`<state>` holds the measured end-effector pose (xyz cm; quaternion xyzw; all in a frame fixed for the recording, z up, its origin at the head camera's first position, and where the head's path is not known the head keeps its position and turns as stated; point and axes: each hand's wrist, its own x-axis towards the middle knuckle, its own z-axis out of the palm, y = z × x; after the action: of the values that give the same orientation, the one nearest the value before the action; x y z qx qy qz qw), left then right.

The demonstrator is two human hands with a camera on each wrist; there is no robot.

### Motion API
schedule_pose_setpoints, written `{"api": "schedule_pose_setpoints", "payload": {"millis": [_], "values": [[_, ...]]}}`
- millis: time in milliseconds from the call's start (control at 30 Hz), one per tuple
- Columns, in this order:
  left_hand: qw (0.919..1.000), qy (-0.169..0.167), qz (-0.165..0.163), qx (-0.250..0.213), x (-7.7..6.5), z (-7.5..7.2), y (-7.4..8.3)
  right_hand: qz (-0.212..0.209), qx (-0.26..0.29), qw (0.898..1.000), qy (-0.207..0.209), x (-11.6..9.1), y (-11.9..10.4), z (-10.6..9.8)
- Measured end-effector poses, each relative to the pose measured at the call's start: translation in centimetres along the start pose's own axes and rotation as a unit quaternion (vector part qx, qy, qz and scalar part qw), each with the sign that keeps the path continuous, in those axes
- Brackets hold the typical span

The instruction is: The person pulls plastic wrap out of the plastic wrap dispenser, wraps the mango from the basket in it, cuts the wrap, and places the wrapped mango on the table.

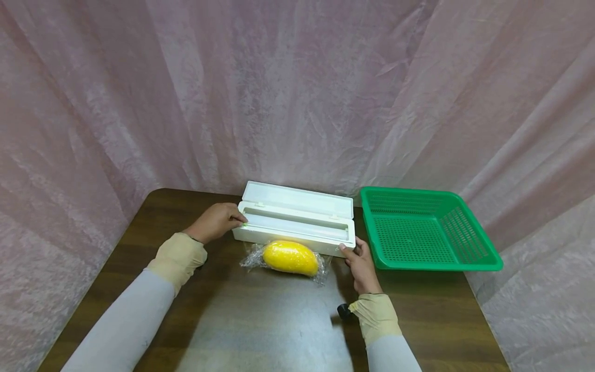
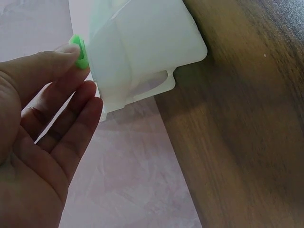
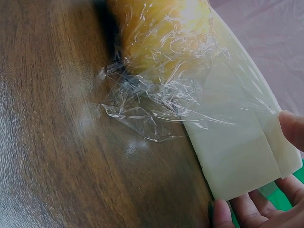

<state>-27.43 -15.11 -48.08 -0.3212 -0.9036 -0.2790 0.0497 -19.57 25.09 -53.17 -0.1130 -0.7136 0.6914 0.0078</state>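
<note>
A white cling film dispenser stands on the table with its lid tipped back and a roll inside. My left hand is at its left end, pinching a small green slide cutter between thumb and forefinger. At the opposite end my right hand grips the dispenser's corner, thumb on top and fingers around the end. In front of the dispenser lies a yellow mango-shaped fruit, wrapped in clear cling film whose loose ends bunch out at both sides.
A green perforated basket sits right of the dispenser, near my right hand. The brown wooden table ends at a pink curtain hanging behind.
</note>
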Motion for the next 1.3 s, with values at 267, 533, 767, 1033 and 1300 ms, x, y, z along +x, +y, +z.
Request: {"api": "schedule_pose_setpoints", "payload": {"millis": [267,533,767,1033,1300], "values": [[0.9999,0.012,0.009,-0.004,-0.1,0.4,-0.6,-0.006,-0.001,1.0,0.005,0.0,0.1,0.0],[0.9998,0.017,0.006,-0.005,-0.7,0.2,-1.0,-0.007,0.002,1.0,0.002,0.2,0.2,0.2],[0.9998,0.01,-0.012,-0.008,-1.1,-0.3,-1.0,-0.002,0.018,1.0,0.003,0.1,0.1,0.1],[0.9996,0.01,-0.022,-0.013,-1.0,-0.3,-0.8,-0.004,0.016,1.0,0.002,0.1,-0.1,0.1],[0.9977,0.004,-0.066,-0.015,-1.1,0.0,-0.4,-0.006,-0.011,1.0,0.011,-0.2,-0.2,0.3]]}}
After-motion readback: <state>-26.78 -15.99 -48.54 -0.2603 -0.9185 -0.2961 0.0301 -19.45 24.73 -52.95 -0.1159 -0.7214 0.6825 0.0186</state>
